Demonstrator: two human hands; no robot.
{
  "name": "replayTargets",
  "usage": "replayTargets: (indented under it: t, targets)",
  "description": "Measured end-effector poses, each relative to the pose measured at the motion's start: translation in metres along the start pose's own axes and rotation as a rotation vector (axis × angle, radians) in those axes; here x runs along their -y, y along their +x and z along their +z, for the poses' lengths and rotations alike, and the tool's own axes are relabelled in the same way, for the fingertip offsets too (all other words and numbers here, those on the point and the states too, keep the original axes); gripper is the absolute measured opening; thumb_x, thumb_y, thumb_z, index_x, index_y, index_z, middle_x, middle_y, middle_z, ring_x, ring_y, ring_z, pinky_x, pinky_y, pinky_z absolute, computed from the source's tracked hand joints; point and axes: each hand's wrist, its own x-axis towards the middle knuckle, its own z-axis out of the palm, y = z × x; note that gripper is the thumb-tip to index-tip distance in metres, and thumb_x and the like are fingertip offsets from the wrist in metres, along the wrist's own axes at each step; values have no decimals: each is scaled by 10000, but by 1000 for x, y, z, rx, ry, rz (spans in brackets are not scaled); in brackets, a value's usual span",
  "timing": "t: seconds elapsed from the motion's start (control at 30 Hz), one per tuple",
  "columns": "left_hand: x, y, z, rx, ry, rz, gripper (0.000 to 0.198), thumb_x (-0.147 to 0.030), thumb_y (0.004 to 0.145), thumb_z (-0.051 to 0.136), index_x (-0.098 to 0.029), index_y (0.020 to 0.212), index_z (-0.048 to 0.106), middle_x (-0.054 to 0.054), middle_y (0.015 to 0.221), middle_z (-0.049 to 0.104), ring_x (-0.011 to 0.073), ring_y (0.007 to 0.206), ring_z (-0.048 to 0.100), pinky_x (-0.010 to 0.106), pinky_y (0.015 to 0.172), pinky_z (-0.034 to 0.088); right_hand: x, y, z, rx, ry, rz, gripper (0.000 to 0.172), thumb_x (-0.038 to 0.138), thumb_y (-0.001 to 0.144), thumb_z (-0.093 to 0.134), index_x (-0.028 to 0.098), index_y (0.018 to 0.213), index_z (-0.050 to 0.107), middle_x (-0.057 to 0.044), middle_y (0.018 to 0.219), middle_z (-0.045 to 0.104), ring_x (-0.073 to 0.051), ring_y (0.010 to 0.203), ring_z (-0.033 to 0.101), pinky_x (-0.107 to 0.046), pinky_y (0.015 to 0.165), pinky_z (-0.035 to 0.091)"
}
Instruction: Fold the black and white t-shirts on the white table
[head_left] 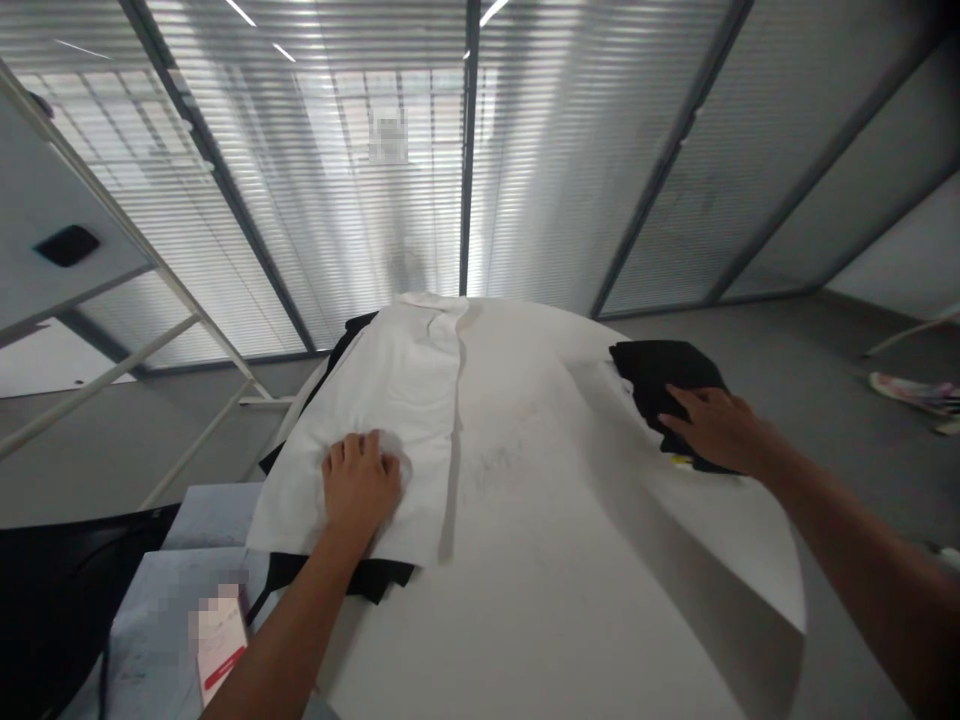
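Observation:
A white piece of cloth (pixel 405 400) lies spread over the left side of the white table. My left hand (pixel 361 485) presses palm down on it, fingers slightly bent and apart, with small wrinkles around them. Black cloth (pixel 375 578) sticks out from beneath the white one along its near and left edges. At the table's right edge sits a folded black cloth pile (pixel 645 370). On top of that pile rests my right hand (pixel 712 430), its visible fingers stretched and apart; the far side of this hand is hidden. A small yellow bit (pixel 681 461) shows under the pile.
The white table (pixel 540 600) has a rounded edge and faint dark marks. Papers (pixel 217 510) and a pink-and-white box (pixel 223 640) lie at lower left, beside a black object (pixel 60 600). A white metal frame (pixel 180 290) stands left. Beyond are glass panels with blinds (pixel 360 230). A shoe (pixel 911 393) is at far right.

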Motion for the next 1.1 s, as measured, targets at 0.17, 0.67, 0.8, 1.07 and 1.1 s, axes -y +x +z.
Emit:
replayTargets:
  t: [0.17, 0.67, 0.8, 1.07, 1.1]
  targets:
    - [0, -2, -1, -5, 6, 1, 379, -294, 869, 443, -150, 1188, 589, 156, 1048, 570, 316, 1016, 499, 457, 868, 379, -9, 9, -35, -13, 49, 81, 473, 267, 867, 385, 212, 1320, 510, -258, 1113, 638, -330, 961, 642, -452, 786, 452]
    - [-3, 44, -45, -25, -937, -112, 597, -421, 834, 536, -226, 1383, 406, 136, 1298, 515, 266, 1186, 515, 463, 973, 429, 110, -45, -247, -264, 1147, -384, 351, 265, 964, 400, 229, 1276, 556, -79, 1155, 662, -198, 964, 651, -356, 777, 465]
    - [-8, 61, -84, 73, -1509, -163, 685, -568, 865, 446, -312, 1464, 234, 110, 1335, 521, 264, 1119, 587, 465, 849, 518, 182, -44, -240, 19, 1600, -605, 328, 222, 890, 509, 225, 1207, 595, 13, 1066, 691, -193, 1002, 651, -363, 896, 492]
    - [29, 21, -100, -4, -1373, -369, 545, -408, 702, 697, -207, 1195, 581, 42, 1055, 681, 265, 995, 636, 416, 881, 521, 291, -8, -166, 595, 1862, -667, 460, 372, 749, 706, 207, 1169, 615, -33, 1028, 704, -216, 958, 654, -378, 914, 508]
    - [37, 17, -100, -34, -1294, -393, 533, -422, 718, 679, -212, 1198, 579, 38, 1056, 678, 259, 998, 633, 414, 883, 518, 300, 0, -154, 626, 1863, -670, 453, 371, 748, 702, 204, 1161, 619, -37, 1028, 706, -212, 947, 654, -373, 913, 506]
